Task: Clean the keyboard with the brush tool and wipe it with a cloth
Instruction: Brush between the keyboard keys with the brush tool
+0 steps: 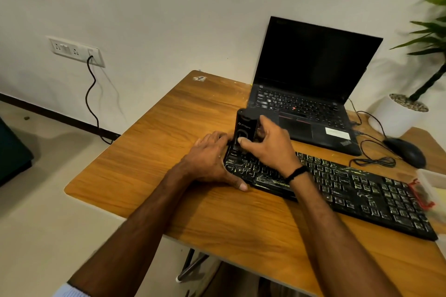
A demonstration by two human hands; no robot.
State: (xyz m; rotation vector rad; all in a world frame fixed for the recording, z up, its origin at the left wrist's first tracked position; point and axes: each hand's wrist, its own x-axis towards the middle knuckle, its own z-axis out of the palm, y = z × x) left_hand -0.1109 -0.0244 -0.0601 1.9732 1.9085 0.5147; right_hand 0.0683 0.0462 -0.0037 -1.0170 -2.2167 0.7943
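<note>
My right hand (268, 144) gripped the brush tool (245, 128), my flat left hand (210, 164) beside it steadied the dirty keyboard (350, 183), I judged not yet wiped.

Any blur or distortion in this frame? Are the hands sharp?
Head view: wide-angle bending bows the table edges; motion blur smears the plant and the clear container at the right; the left hand, right hand and black tool over the keyboard are fairly sharp; no glare on the laptop screen.
</note>
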